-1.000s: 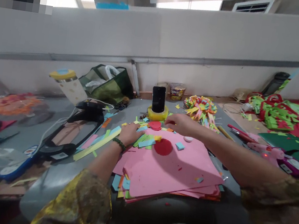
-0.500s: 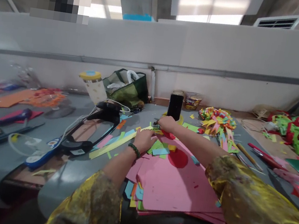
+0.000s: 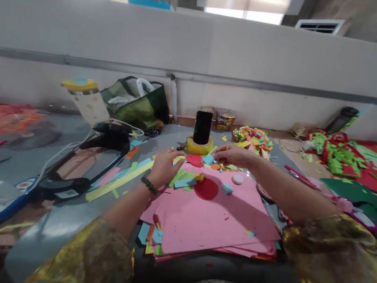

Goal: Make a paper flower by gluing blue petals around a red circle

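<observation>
A stack of pink paper sheets (image 3: 219, 222) lies in front of me, with a red paper circle (image 3: 206, 189) on it. Light green paper strips (image 3: 179, 176) and a light blue strip (image 3: 185, 183) are scattered at its upper left. My left hand (image 3: 165, 169) lies low beside these scraps, fingers stretched forward and thumb apart. My right hand (image 3: 233, 155) is pinched at the far edge of the stack, its fingertips at a small blue paper piece (image 3: 208, 158). Between the hands is another red paper piece (image 3: 194, 160). A white round cap (image 3: 237, 179) rests near the right forearm.
A phone (image 3: 202, 128) stands upright in a yellow tape roll (image 3: 204, 149). Behind are a cup (image 3: 224, 120), a green bag (image 3: 136, 110) and a yellow-lidded tumbler (image 3: 86, 100). A black headset strap (image 3: 118, 161) lies left, a colourful paper-strip bundle (image 3: 254, 138) right.
My right hand has moved right and back from the left hand, uncovering the tape roll and the white cap. The whole view has turned to the right.
</observation>
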Motion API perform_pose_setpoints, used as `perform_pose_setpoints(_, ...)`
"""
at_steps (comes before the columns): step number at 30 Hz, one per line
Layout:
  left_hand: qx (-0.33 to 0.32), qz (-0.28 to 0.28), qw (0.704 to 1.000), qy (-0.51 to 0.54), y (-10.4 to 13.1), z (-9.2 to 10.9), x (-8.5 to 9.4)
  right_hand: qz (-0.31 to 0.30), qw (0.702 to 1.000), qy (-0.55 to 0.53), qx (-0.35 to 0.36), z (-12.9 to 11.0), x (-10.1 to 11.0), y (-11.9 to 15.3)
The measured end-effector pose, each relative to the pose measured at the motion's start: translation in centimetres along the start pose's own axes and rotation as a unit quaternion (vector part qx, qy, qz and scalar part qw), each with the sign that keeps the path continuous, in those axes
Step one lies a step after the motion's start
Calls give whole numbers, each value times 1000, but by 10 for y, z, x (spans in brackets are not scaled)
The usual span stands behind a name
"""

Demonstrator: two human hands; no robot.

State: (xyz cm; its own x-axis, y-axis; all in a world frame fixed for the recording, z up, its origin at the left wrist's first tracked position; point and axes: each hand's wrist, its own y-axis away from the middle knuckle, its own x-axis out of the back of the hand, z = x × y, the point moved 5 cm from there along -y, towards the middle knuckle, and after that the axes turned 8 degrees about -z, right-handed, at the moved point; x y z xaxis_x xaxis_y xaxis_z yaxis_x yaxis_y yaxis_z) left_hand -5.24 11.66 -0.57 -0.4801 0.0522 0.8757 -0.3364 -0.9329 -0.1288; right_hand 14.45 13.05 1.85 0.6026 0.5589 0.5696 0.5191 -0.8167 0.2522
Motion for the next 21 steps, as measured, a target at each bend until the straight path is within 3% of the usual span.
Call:
perform_pose_setpoints(3,-74,-13,976,204,7,17,-6,-9,998,-55,7,-1,-11,15)
perform_pose_setpoints(6,-94,-123,936,317,14,32,-21,-33,994,-95,39,-11,-19,20)
perform_pose_setpoints(8,-87,-157,917,355,16,34,-24,-47,994,-82,52,-17,-19,23)
perform_pose_setpoints(10,-64,-120,915,381,12,23,-15,-30,999,4,43,-17,-13,27)
perform_pose_setpoints(12,-14,-20,923,383,5,0,2,9,988,154,13,-11,-6,33)
perform_pose_setpoints(14,66,115,930,342,0,-29,22,35,959,281,-21,-3,-5,40)
perform_pose_setpoints(15,86,144,929,330,-2,-40,29,36,947,317,-34,1,-8,43)
perform_pose_setpoints(17,124,181,931,292,-6,-57,40,17,939,341,-49,9,-16,48)
perform_pose_setpoints(21,201,172,958,111,-5,-71,51,-48,930,361,-52,13,-28,57)
